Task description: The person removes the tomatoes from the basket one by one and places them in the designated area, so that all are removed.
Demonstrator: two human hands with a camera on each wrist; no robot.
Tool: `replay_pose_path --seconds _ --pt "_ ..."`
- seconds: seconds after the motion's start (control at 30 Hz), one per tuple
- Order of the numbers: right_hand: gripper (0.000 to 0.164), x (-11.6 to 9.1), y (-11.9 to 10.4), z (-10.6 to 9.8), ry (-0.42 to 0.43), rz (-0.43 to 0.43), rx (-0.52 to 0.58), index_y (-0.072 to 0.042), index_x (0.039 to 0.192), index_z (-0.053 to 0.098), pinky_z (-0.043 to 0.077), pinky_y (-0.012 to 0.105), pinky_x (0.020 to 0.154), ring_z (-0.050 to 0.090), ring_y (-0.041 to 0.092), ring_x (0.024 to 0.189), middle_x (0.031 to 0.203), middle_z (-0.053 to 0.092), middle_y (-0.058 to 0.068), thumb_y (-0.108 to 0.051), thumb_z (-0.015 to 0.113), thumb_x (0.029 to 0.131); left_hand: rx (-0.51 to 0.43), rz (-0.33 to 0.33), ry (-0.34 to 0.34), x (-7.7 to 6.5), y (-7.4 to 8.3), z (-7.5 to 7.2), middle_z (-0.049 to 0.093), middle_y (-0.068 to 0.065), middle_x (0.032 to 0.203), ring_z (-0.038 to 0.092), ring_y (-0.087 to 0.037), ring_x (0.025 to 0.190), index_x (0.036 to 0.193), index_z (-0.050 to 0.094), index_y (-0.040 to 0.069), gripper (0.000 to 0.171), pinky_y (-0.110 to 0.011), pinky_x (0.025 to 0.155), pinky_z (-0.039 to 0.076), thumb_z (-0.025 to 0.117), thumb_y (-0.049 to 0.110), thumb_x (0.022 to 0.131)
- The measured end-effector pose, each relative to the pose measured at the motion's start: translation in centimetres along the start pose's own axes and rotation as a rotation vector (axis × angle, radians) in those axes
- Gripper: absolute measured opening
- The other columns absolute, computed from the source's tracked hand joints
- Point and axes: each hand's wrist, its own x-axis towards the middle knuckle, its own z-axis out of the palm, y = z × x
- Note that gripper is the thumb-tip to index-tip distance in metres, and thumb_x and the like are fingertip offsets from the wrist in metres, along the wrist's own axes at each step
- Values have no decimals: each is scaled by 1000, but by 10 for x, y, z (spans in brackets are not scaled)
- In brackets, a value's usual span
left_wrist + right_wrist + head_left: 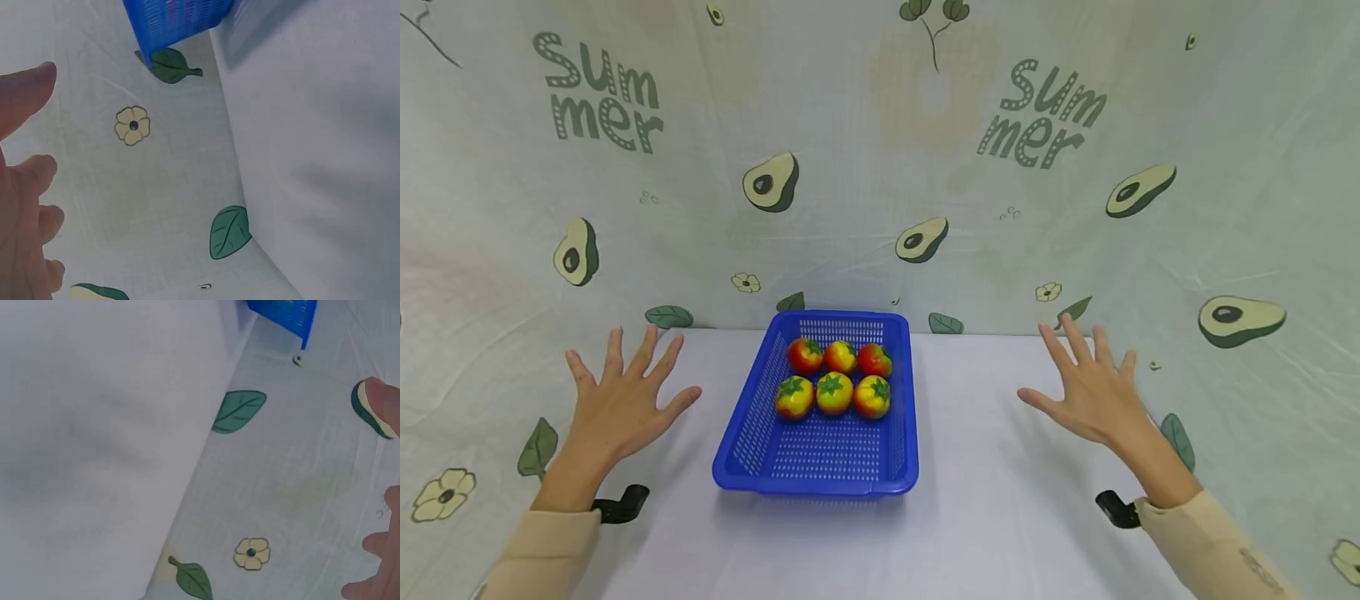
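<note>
A blue plastic basket (pixel 820 485) with perforated walls sits mid-table in the head view. Several red-and-yellow tomatoes (pixel 834 392) with green leafy tops lie inside it, in two rows toward its far end. To the left of the basket, my left hand (pixel 621 408) hovers with fingers spread and nothing in it. My right hand (pixel 1093 396) hovers farther off on the other side, fingers likewise spread, holding nothing. In the left wrist view the basket's corner (pixel 181 22) shows at the top; the right wrist view catches another corner (pixel 284 315).
The white tabletop (pixel 1000 500) runs under the basket and both hands. Behind it and at the sides hangs a pale cloth (pixel 850 108) printed with avocados, leaves, flowers and lettering. Black wrist mounts (pixel 622 505) stick out by both beige sleeves (pixel 546 550).
</note>
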Motion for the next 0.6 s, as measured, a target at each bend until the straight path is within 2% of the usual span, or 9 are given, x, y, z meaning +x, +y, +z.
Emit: replay_pose_path --seconds 0.3,0.6 --pt "109 27 -21 -18 -28 -45 25 -22 173 11 8 93 107 10 64 155 177 4 21 -73 65 92 -94 -2 -7 0 7 -2 16 -30 172 -3 -65 154 172 16 17 95 -90 106 -15 49 72 101" --pt "100 65 -48 -27 -31 -159 92 -19 172 18 22 84 115 17 57 156 176 10 22 -60 69 96 -321 -4 -40 -2 17 1 15 -33 171 4 -67 152 172 14 15 92 -93 105 -8 56 60 104"
